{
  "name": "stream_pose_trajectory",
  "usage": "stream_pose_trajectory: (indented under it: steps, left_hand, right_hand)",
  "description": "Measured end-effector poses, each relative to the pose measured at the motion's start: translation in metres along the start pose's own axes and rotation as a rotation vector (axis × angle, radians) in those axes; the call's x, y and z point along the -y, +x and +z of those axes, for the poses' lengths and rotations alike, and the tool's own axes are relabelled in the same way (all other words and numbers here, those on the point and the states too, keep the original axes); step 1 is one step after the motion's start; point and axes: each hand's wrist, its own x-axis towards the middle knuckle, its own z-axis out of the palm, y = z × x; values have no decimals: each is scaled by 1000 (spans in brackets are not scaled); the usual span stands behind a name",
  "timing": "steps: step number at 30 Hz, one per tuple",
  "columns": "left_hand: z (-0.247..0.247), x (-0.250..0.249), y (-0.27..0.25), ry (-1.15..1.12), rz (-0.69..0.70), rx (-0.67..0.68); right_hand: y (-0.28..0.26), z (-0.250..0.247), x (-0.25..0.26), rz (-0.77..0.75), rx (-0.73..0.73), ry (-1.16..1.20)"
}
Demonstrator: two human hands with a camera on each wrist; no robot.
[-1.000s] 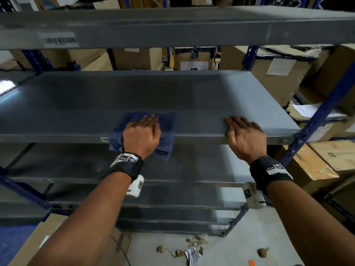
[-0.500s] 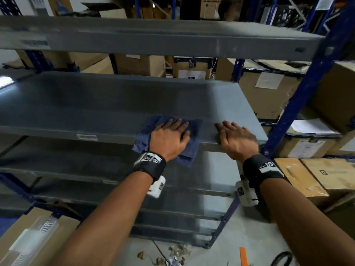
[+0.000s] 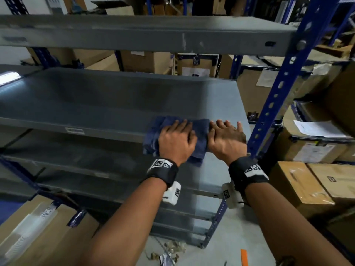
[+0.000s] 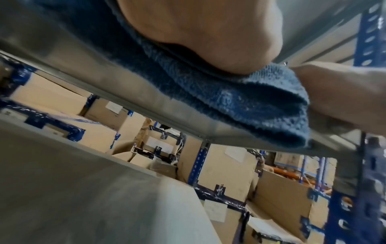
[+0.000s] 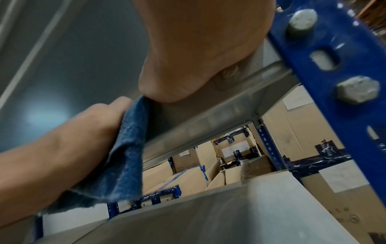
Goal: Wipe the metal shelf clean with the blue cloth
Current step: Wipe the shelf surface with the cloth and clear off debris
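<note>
Blue cloth lies on the front edge of the metal shelf, a little right of the middle of the head picture, and part of it hangs down over the edge. The left hand lies flat on top of it with its fingers spread out, pressing it onto the shelf. The right hand is flat on the bare shelf just beside the cloth, fingers straight, holding nothing. In the right wrist picture the cloth's edge touches the heel of that hand. The blue post stands close on the right, at the end of the shelf.

The step in hand looks like wiping along the front edge, and the cloth is almost at the right end of the shelf. There is little room left, because the right hand is in the way.

Next, the right hand likely needs to lift off so the cloth can reach the corner by the post. Then the cloth should go farther back, since the back part of the shelf may need wiping too. Push down well so the hanging part does not slip off.
</note>
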Motion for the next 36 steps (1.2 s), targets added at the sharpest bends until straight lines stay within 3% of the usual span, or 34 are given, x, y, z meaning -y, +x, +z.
stream_pose_trajectory:
  steps: [4,10,13,17,20,23,25,29,32,36]
  left_hand:
    - [-6,24,4,38,117,63]
    - [-29,136,-1,132,-117,-16]
    - [-22,119,-2,95,-192,-61]
    - [-6,43,-1,-58,-74,-8]
    - [-14,19,2,-85,-34,78]
    - [-23,26,8,-47,-15,194]
    - [-26,34,13,-40,2,250]
    - [-34,53,28,-349,-77,379]
    - [-47,84,37,-605,-190,322]
    - [-59,144,42,-423,-228,301]
  right_hand:
    - [-3,0,-4,-11,4,22]
    - [1,0,0,-29,-40,62]
    - [3,2,2,-29,-57,49]
    - [2,2,2,-23,-58,31]
    - [1,2,2,25,-22,79]
    - [-2,-7,8,111,10,186]
    - [-6,-18,24,157,-65,267]
    - [-14,-39,79,56,-182,198]
    - [-10,-39,123,-22,-181,229]
    - [0,-19,158,-60,-142,178]
